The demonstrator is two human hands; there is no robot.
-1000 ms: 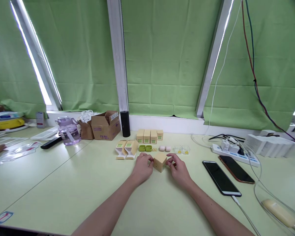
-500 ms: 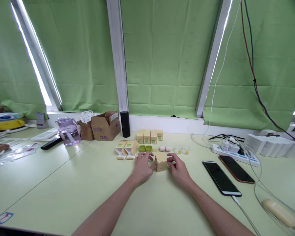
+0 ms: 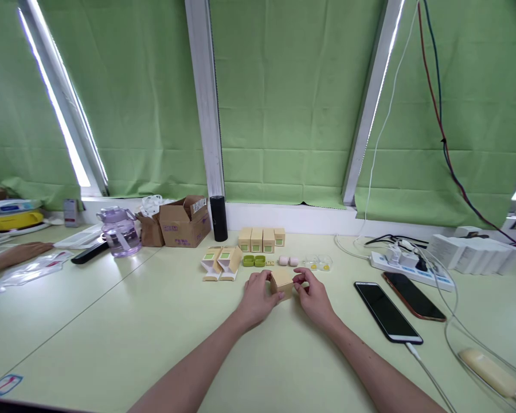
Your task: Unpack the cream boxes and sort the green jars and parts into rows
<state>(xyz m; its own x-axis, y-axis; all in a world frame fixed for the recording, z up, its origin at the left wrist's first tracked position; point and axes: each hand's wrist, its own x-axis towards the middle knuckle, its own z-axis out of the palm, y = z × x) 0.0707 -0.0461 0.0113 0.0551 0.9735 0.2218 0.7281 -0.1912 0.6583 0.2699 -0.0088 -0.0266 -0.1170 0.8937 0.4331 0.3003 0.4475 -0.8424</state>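
Pinching a box before green cups is the left hand; the half-open right hand perhaps touches that box.

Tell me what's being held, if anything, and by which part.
The small tan box: the left hand holds it by its left side. The right hand is at its right side; whether it touches can't be told.

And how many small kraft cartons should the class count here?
7: one carton between the left hand and right hand; two open cartons farther left; four back cartons grouped together, possibly hiding others.
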